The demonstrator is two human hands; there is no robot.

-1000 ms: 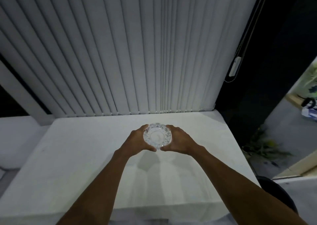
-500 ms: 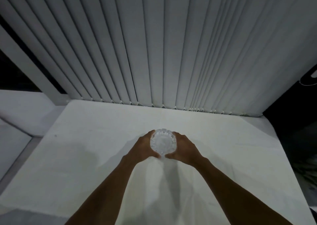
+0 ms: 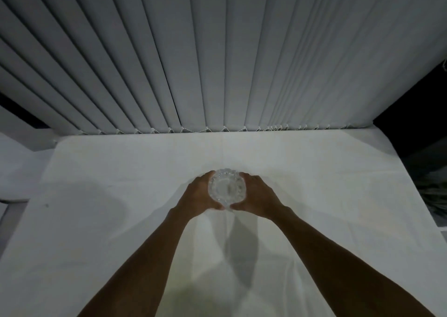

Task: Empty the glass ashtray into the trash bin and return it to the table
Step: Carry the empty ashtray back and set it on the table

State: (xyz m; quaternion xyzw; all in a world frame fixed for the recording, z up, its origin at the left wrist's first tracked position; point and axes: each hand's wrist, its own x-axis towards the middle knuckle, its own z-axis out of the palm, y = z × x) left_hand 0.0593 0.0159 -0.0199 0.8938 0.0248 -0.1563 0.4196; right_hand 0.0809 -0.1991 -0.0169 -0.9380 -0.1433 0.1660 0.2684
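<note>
Pale vertical blinds (image 3: pixel 217 51) fill the view from nine to three o'clock, their slats long and flat, with a beaded chain along the bottom hem. Below them my table (image 3: pixel 96 220) spreads wide under a white cloth, smooth but lightly creased. My bare forearms reach in from five and seven o'clock and meet near the centre. The ashtray (image 3: pixel 227 188) sits there between my palms: my left hand (image 3: pixel 199 196) cups its nine o'clock side, my right hand (image 3: pixel 257 199) its three o'clock side, thumbs nearly meeting at six. It is round, so it has no long axis; its bowl faces up towards me. Thick cut glass, clear, scalloped rim. I cannot tell whether it touches the cloth.
</note>
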